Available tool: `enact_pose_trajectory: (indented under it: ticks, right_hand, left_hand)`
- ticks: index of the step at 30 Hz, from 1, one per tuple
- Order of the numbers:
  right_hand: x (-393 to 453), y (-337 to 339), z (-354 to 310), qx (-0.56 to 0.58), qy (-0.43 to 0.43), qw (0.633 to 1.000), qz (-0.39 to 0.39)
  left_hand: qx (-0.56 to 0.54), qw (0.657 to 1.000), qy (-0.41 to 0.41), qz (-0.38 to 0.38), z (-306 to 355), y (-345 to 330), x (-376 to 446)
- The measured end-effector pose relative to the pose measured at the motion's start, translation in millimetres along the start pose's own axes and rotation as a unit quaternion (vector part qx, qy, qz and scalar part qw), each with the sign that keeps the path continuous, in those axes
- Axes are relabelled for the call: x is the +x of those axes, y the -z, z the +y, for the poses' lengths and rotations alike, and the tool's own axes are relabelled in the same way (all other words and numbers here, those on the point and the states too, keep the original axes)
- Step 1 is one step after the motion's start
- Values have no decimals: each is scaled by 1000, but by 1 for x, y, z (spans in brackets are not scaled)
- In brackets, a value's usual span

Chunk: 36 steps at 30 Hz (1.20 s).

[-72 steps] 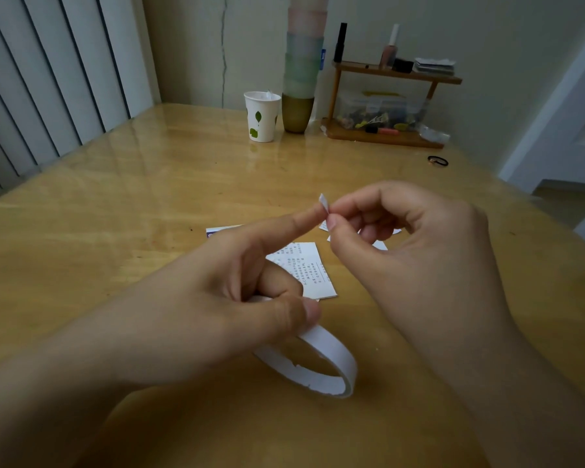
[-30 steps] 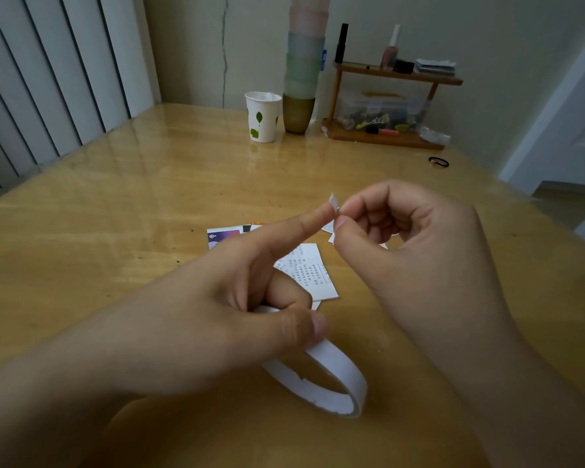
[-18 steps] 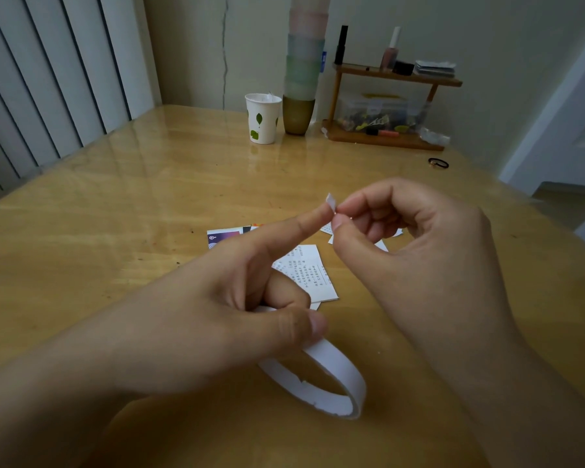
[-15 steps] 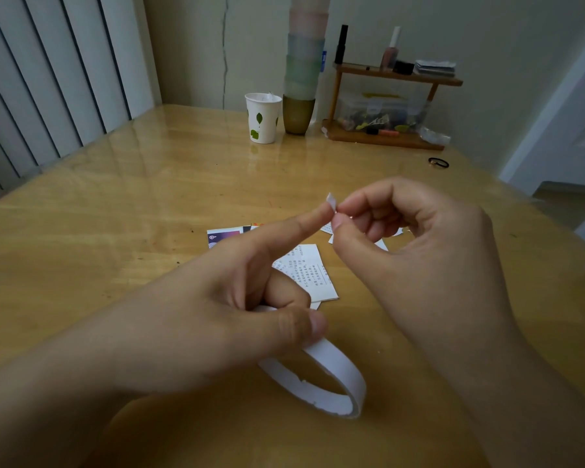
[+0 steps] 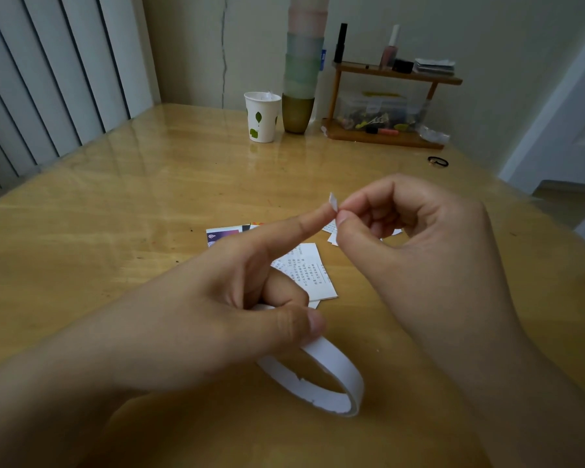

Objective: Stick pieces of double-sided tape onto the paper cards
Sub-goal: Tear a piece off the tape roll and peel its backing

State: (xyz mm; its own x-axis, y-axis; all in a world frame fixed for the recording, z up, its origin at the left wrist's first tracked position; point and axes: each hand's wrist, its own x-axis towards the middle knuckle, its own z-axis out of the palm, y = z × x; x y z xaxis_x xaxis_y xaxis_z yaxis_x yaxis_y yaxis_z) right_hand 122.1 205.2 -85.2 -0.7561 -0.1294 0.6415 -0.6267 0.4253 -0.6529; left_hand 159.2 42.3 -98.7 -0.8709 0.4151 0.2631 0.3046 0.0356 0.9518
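Overhead – right hand [image 5: 419, 251] pinches small white tape scrap [image 5: 333, 201].

Bare table [image 5: 98, 231] lies left; paper cup [image 5: 262, 117], stacked cups [image 5: 301, 69] and shelf [image 5: 389, 106] crowd the far edge.

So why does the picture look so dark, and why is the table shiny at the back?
Head view: the room is dim, so colours look grey; the table is glossy and mirrors the paper cup and pale blinds; straight edges bend because the lens is wide; the left hand, close to the camera, looks a little soft.
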Motion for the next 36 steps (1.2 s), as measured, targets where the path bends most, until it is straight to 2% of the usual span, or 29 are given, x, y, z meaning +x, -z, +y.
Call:
enact_pose_trajectory:
  ticks: [4,9,14,19,22,33,36]
  right_hand:
    - [0,-1,1,-4,9,1000,5]
    - [-1,-3,4,-103,91,990,40]
    - [-1,-4,7,-138,124,981,56]
    - [-1,-3,6,-129,118,983,56]
    - [-1,-3,6,-116,109,986,50]
    - [0,-2,5,-76,86,993,29]
    - [0,-2,5,-78,91,992,30]
  left_hand:
    - [23,1000,-5,18,-2,-1,0]
    - [15,1000,4,3,-2,-1,0]
    - [5,1000,17,-10,0,1,1]
    - [-66,995,35,-67,-1,6,0]
    - [-67,994,36,-79,-2,9,0]
    - [-81,994,24,-68,-4,9,-1]
    - [-50,997,29,-47,-2,7,2]
